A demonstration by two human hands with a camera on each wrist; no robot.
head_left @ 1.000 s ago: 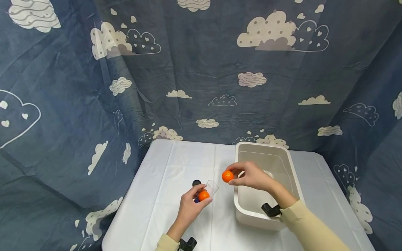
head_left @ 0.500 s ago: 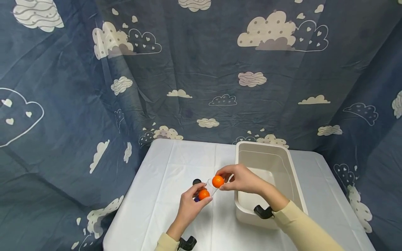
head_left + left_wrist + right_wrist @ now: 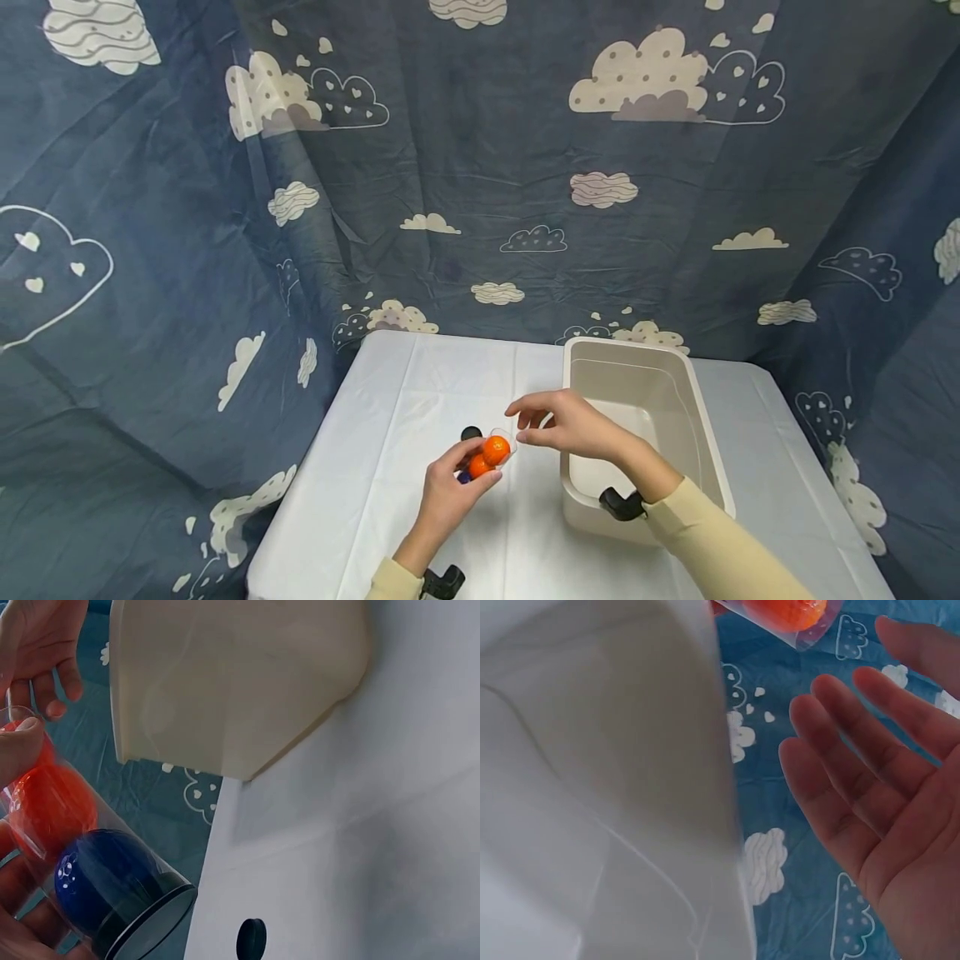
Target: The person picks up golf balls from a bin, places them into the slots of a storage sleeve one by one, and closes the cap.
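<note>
My left hand grips a tilted clear tube. Inside it, the left wrist view shows a dark blue ball at the dark-rimmed end. An orange ball sits above that, and another orange ball lies at the mouth end, partly behind my thumb. My right hand hovers just beside the mouth and holds nothing; its fingers are loosely extended in the right wrist view. A small black round cap is on the table beyond the left hand.
A deep beige bin stands on the white-covered table, right of the tube and under the right forearm. Behind the table and at its sides hangs a dark blue cloth with cloud prints.
My right hand brought an orange ball leftward to the tube's mouth and let it go. That ball is now in the tube by the other orange one. The left hand has barely moved.
</note>
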